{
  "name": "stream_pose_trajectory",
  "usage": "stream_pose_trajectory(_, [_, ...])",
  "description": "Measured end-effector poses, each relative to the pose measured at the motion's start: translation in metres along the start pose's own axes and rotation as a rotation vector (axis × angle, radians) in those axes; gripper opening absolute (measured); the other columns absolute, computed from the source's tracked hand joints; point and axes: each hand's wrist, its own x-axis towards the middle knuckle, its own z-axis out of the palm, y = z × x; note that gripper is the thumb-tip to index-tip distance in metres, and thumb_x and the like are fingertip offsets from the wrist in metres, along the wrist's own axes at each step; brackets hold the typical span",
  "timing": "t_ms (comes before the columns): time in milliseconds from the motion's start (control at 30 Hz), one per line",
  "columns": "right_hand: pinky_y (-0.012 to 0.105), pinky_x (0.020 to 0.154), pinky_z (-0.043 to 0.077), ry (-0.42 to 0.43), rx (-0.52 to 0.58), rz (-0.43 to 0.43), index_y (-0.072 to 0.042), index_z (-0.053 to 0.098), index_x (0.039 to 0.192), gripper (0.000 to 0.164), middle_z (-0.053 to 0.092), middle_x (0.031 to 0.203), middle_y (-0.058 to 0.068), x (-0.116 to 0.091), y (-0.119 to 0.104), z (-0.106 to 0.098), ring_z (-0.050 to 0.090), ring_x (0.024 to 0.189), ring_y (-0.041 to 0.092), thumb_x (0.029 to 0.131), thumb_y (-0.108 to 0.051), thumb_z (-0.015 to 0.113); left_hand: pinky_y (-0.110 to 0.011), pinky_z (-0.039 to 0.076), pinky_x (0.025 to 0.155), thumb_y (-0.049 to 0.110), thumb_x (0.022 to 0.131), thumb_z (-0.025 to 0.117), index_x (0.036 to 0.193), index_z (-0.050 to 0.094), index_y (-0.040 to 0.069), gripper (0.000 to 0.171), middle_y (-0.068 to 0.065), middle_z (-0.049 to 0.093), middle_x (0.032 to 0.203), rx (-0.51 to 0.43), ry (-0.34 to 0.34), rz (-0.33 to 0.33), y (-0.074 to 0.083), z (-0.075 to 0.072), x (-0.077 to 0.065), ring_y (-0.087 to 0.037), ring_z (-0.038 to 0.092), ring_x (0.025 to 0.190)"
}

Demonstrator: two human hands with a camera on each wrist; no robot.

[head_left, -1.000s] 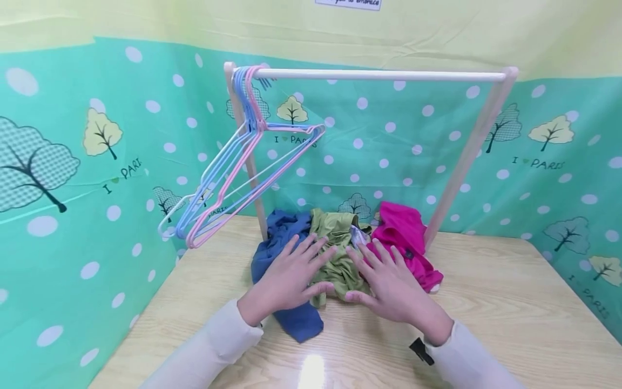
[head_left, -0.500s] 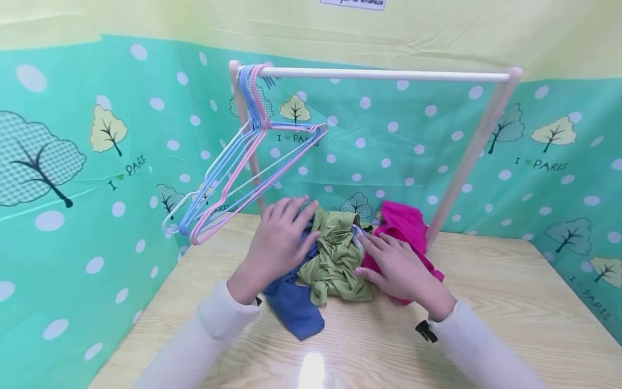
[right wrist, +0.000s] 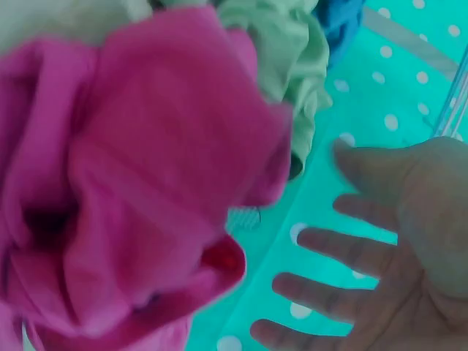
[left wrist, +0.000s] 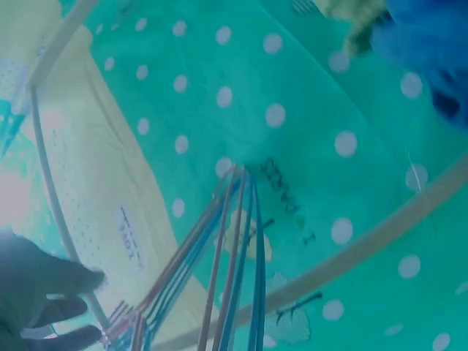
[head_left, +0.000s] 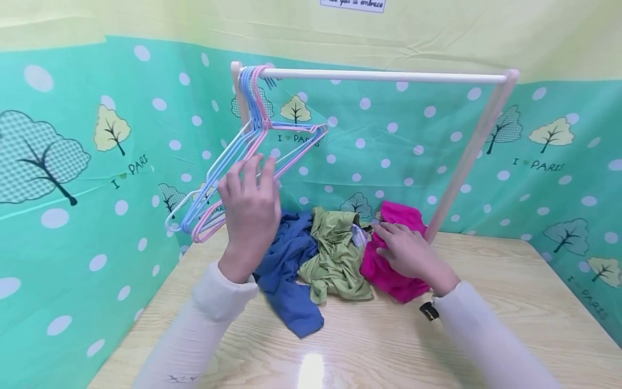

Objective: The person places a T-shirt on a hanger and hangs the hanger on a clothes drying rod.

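Observation:
Raised in front of the hangers, my left hand has bent, relaxed fingers and overlaps their lower part in the head view. Pink, blue and white hangers hang together at the rack's left end. In the left wrist view, fingers show at the lower left close to the hangers. My right hand hovers over a magenta garment, its fingers spread in the right wrist view. Left of that lie a crumpled olive-green garment and a blue one.
A rack with a white rail and pale uprights stands over the clothes on a wood-grain table. Dotted teal curtain cloth encloses the back and sides. A patterned lilac piece shows between the green and magenta garments.
My left hand has risen from the blue and green clothes up to the hangers on the left. My right hand has shifted slightly right, over the magenta garment. The clothes have stayed put.

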Motion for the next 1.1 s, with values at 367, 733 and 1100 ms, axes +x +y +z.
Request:
stream_pose_trajectory(367, [0.051, 0.082, 0.050, -0.015, 0.004, 0.070, -0.002, 0.048, 0.137, 0.052, 0.058, 0.121, 0.020, 0.022, 0.034, 0.003, 0.060, 0.101, 0.036, 0.086, 0.002, 0.061, -0.046, 0.035, 0.064, 0.003, 0.097, 0.049, 0.116, 0.064, 0.006, 0.024, -0.016, 0.060, 0.104, 0.089, 0.090, -0.148, -0.022, -0.011, 0.005, -0.038, 0.046, 0.080])
stream_pose_trajectory(733, [0.036, 0.062, 0.049, -0.042, 0.005, 0.136, -0.005, 0.065, 0.086, 0.009, 0.058, 0.072, 0.004, 0.040, 0.056, 0.018, 0.054, 0.067, 0.022, 0.085, 0.002, 0.059, -0.043, 0.040, 0.062, -0.003, 0.094, 0.051, 0.103, 0.066, -0.007, 0.018, -0.021, 0.060, 0.092, 0.026, 0.024, -0.151, -0.026, -0.016, 0.002, -0.037, 0.046, 0.075])
stream_pose_trajectory(1100, [0.036, 0.055, 0.047, 0.000, -0.038, 0.167, -0.009, 0.067, 0.079, 0.014, 0.057, 0.067, 0.003, 0.049, 0.052, 0.018, 0.053, 0.062, 0.021, 0.089, -0.006, 0.058, -0.042, 0.042, 0.068, 0.010, 0.095, 0.056, 0.096, 0.068, -0.008, 0.021, -0.019, 0.058, 0.090, -0.167, -0.070, -0.280, -0.028, -0.026, 0.009, -0.033, 0.046, 0.078])
